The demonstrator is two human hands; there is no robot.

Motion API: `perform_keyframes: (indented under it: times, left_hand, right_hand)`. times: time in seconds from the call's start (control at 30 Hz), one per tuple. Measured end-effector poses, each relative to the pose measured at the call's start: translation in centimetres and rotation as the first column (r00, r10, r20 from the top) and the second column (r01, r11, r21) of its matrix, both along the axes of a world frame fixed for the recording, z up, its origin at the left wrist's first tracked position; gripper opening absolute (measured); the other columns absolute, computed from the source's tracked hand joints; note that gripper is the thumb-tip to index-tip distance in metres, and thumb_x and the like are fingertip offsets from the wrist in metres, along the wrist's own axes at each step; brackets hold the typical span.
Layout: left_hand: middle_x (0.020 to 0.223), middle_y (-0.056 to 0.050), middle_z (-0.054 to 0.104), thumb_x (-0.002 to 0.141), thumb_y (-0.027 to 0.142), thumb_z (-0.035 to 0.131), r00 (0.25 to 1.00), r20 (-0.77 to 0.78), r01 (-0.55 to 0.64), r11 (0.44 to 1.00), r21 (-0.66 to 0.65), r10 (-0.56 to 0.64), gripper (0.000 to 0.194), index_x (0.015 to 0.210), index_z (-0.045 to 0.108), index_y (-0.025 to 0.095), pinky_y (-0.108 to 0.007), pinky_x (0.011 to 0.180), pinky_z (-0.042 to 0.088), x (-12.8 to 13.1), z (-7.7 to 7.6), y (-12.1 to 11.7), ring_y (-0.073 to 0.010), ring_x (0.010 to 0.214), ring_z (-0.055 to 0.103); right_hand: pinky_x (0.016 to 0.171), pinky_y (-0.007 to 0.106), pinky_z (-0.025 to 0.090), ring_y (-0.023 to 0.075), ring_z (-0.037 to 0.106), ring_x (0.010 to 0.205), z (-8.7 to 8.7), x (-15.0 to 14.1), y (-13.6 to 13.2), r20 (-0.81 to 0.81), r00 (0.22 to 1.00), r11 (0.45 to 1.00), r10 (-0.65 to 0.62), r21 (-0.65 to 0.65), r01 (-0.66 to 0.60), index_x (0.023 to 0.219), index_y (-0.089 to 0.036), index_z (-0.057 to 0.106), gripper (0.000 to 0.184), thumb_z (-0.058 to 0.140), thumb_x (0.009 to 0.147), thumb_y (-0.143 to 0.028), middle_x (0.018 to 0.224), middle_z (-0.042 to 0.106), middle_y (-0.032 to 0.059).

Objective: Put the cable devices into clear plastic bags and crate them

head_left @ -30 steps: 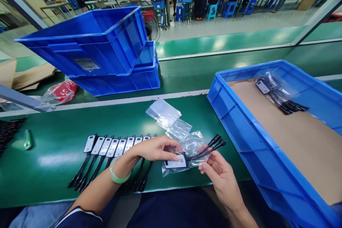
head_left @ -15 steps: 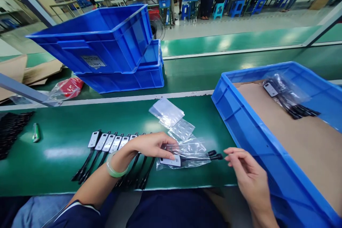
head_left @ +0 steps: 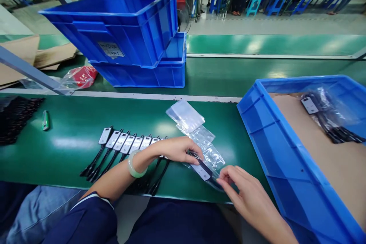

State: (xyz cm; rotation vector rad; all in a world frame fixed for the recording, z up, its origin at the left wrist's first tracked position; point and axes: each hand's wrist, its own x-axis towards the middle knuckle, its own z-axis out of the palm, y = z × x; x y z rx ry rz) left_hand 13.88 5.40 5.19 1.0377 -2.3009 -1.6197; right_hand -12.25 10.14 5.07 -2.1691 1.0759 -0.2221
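A black cable with a white label [head_left: 201, 171] lies slantwise inside a clear plastic bag at the front of the green bench. My left hand [head_left: 180, 150], a pale green bangle on its wrist, grips the bag's upper left end. At the lower right end, my right hand [head_left: 238, 187] pinches the bag where the cable ends are; its fingers hide those ends. Behind my hands, flat clear bags [head_left: 185, 116] lie overlapping on the bench. To the left, several labelled black cables [head_left: 117, 145] lie side by side, some partly covered by my left forearm.
A blue crate [head_left: 265, 133] on the right has a cardboard base and a bag of cables [head_left: 323, 110]. Stacked blue crates [head_left: 120, 34] stand behind. A green cutter [head_left: 45, 121] and a heap of black cables [head_left: 17, 116] are at left.
The bagged cable has swung from level to slanting down to the right. My right hand has moved left and closed on its end. The camera view has shifted.
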Motion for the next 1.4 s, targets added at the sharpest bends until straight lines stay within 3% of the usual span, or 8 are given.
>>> perform_keyframes:
  times: [0.27, 0.43, 0.57, 0.73, 0.97, 1.2, 1.3, 1.4]
  left_hand:
    - [0.101, -0.005, 0.07, 0.092, 0.032, 0.054, 0.979, -0.177, -0.092, 0.992, 0.085, 0.106, 0.027, 0.102, 0.071, 0.014, -0.018, 0.081, 0.047, 0.5, -2.2, -0.6, -0.0129, 0.092, 0.064]
    - [0.098, -0.003, 0.072, 0.09, 0.029, 0.056, 0.944, -0.09, -0.317, 0.948, 0.014, 0.317, 0.023, 0.097, 0.073, 0.015, -0.02, 0.08, 0.046, -0.4, -2.9, 0.0, -0.014, 0.091, 0.066]
    - [0.094, -0.001, 0.072, 0.09, 0.027, 0.056, 0.833, -0.095, -0.548, 0.79, -0.276, 0.545, 0.019, 0.094, 0.072, 0.018, -0.023, 0.082, 0.045, -0.8, -2.9, 0.3, -0.0143, 0.09, 0.064]
    - [0.099, -0.007, 0.067, 0.096, 0.031, 0.042, 0.566, -0.028, -0.643, 0.42, -0.64, 0.824, 0.027, 0.1, 0.064, 0.016, -0.03, 0.084, 0.043, 1.9, -2.0, 2.1, -0.0178, 0.093, 0.06]
    - [0.081, -0.007, 0.064, 0.092, 0.05, 0.042, 0.378, 0.665, -0.502, 0.746, -0.437, 0.644, 0.038, 0.086, 0.058, 0.016, -0.024, 0.059, 0.035, 2.3, -3.5, 11.9, -0.0216, 0.075, 0.063]
    - [0.078, -0.004, 0.065, 0.092, 0.027, 0.036, 0.325, 0.737, -0.583, 0.74, -0.337, 0.592, 0.023, 0.081, 0.053, 0.017, -0.023, 0.054, 0.024, 1.3, -5.1, 15.1, -0.0188, 0.071, 0.063]
    - [0.062, 0.0, 0.057, 0.088, 0.03, 0.043, 0.438, 0.617, -0.676, 0.692, -0.254, 0.654, 0.021, 0.071, 0.049, 0.017, -0.022, 0.055, 0.023, 0.5, -4.7, 14.3, -0.0129, 0.058, 0.054]
    - [0.054, 0.002, 0.05, 0.083, 0.031, 0.049, 0.556, 0.41, -0.754, 0.647, -0.119, 0.723, 0.022, 0.067, 0.047, 0.017, -0.021, 0.054, 0.026, -1.7, -4.3, 13.5, -0.0088, 0.051, 0.045]
  right_hand:
    - [0.058, 0.025, 0.037, 0.0134, 0.052, 0.062, -1.3, -0.2, -0.8, -0.021, 1.0, 0.991, -0.013, 0.135, 0.016, 0.101, -0.023, 0.055, 0.022, 0.044, 0.096, -0.041, 0.07, 0.055, -0.001]
    - [0.054, 0.023, 0.03, 0.0107, 0.044, 0.057, -2.0, 0.2, -1.5, -0.065, 0.997, 0.98, -0.038, 0.192, 0.05, 0.074, -0.02, 0.047, 0.038, 0.039, 0.096, -0.05, 0.062, 0.046, -0.0021]
    - [0.051, 0.022, 0.029, 0.01, 0.04, 0.053, -1.5, 0.0, -1.6, -0.069, 0.994, 0.979, -0.081, 0.182, 0.092, 0.071, -0.02, 0.044, 0.041, 0.042, 0.093, -0.055, 0.058, 0.041, -0.0031]
    - [0.05, 0.021, 0.033, 0.0102, 0.042, 0.052, -1.5, -1.9, -2.8, -0.045, 0.978, 0.975, -0.201, 0.084, 0.205, 0.075, -0.021, 0.049, 0.038, 0.046, 0.09, -0.056, 0.06, 0.045, -0.0023]
    - [0.047, 0.022, 0.031, 0.0116, 0.045, 0.045, -2.8, -4.7, -6.6, -0.164, 0.866, 0.864, -0.473, -0.275, 0.421, 0.079, -0.021, 0.055, 0.039, 0.046, 0.088, -0.058, 0.055, 0.049, -0.0025]
    - [0.076, 0.035, 0.043, 0.0269, 0.058, 0.094, -3.5, -4.9, -7.1, -0.139, 0.769, 0.649, -0.624, -0.64, 0.411, 0.108, -0.013, 0.059, 0.034, 0.041, 0.093, -0.037, 0.104, 0.062, 0.0152]
    - [0.086, 0.035, 0.044, 0.0249, 0.058, 0.098, -3.3, -2.4, -4.3, 0.075, 0.834, 0.738, -0.547, -0.427, 0.522, 0.108, -0.016, 0.06, 0.034, 0.047, 0.092, -0.043, 0.107, 0.062, 0.0122]
    - [0.08, 0.03, 0.046, 0.0197, 0.061, 0.085, -3.8, 1.7, -0.5, 0.17, 0.919, 0.92, -0.354, 0.241, 0.31, 0.096, -0.022, 0.065, 0.027, 0.05, 0.091, -0.045, 0.094, 0.066, 0.0044]
